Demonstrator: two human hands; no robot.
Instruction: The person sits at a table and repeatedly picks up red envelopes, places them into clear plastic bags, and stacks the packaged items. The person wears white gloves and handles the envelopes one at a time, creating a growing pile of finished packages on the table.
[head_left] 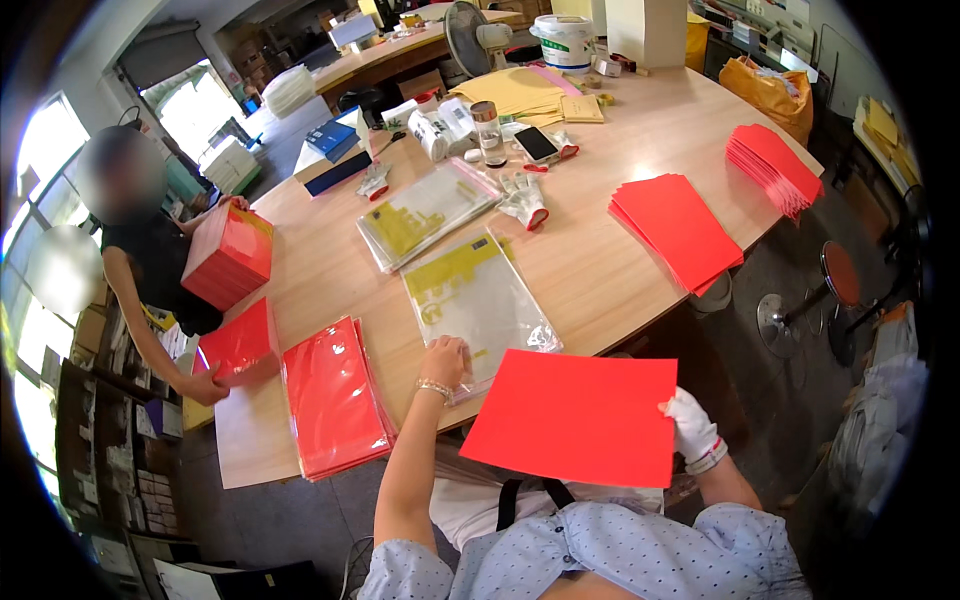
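My right hand [690, 430], in a white knit glove, grips the right edge of a flat red sheet [575, 415]. The sheet hangs over the table's near edge, in front of my body. My left hand [447, 362] is bare, with a beaded bracelet at the wrist. Its fingers are curled on the left side of a clear plastic bag [495, 315] with yellow print, which lies flat on the table. Beyond that bag lies a stack of similar bags [425, 215]. Left of my forearm are red sheets in clear bags [335, 400].
A co-worker [150, 240] at the left handles stacks of red packs [230, 255]. Fanned red sheets [680, 230] and another red stack [770, 165] lie rightward. A phone [537, 146], jar [487, 135], gloves [523, 200] and fan [470, 40] are farther back; a stool [840, 275] stands right.
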